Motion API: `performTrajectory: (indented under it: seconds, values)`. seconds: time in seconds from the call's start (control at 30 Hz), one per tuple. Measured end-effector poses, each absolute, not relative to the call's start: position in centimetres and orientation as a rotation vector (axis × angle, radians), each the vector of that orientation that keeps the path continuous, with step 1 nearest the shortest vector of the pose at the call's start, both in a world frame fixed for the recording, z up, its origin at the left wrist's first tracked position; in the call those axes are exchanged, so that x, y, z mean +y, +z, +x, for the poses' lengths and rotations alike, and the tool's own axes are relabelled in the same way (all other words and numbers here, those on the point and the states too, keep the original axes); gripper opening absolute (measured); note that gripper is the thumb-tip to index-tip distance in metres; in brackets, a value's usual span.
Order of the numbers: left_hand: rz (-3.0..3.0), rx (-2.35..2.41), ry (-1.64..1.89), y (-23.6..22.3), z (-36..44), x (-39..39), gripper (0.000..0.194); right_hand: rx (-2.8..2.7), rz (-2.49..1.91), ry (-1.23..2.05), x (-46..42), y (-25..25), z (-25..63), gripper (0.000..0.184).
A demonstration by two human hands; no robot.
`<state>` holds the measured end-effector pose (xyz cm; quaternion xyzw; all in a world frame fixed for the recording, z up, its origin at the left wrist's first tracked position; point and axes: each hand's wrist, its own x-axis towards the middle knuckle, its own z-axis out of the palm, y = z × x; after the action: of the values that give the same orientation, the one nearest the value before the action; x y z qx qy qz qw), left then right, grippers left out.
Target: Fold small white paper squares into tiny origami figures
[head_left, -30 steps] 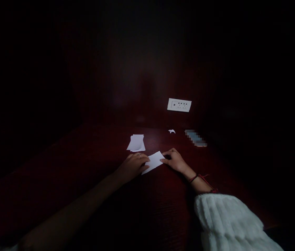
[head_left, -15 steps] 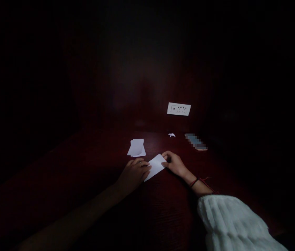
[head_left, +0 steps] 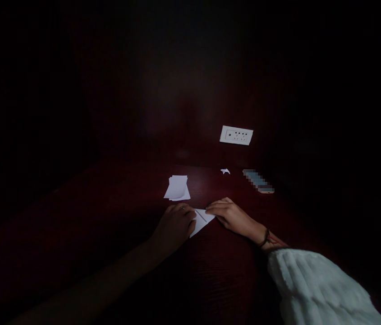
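Observation:
A small white sheet of paper [head_left: 199,224] lies on the dark red table between my hands, with folded flaps meeting at a dark slanting gap. My left hand [head_left: 175,228] is curled over its left side, thumb and fingers on the paper and a ring on one finger. From the other side, my right hand [head_left: 237,220] holds the right corner, its fingers close together and pressed down there. Just beyond my left hand rests a stack of white paper sheets [head_left: 177,187], slightly fanned.
Farther back on the table sits a small folded white paper piece [head_left: 225,171]. A phone [head_left: 258,181] with a blurred-out screen lies to its right. A white power socket panel [head_left: 236,135] is on the dark wall behind. The surroundings are very dark.
The paper's far edge has been folded into flaps, where before it was a plain shape. My right hand has gone from pinching the corner to pressing on it with its fingers.

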<state>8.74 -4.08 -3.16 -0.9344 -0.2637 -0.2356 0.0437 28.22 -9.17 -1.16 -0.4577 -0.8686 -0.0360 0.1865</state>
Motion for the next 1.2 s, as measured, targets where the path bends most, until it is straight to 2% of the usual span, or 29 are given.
performTrajectory:
  seconds: [0.43, 0.9, 1.2]
  values:
    - [-2.851, -0.782, -0.693, -4.3, 8.8, -3.5, 0.022, -2.5, -1.337, -0.128, -8.8, -1.5, 29.1, 0.036]
    - [-2.843, -0.821, -0.624, -4.3, 9.0, -3.5, 0.024, -2.592, -1.303, -0.267, -9.0, -1.2, 28.9, 0.031]
    - [-2.881, -0.785, -0.556, -4.5, 9.2, -3.2, 0.036, -2.661, -1.32, -0.334, -9.1, -1.0, 28.9, 0.029]
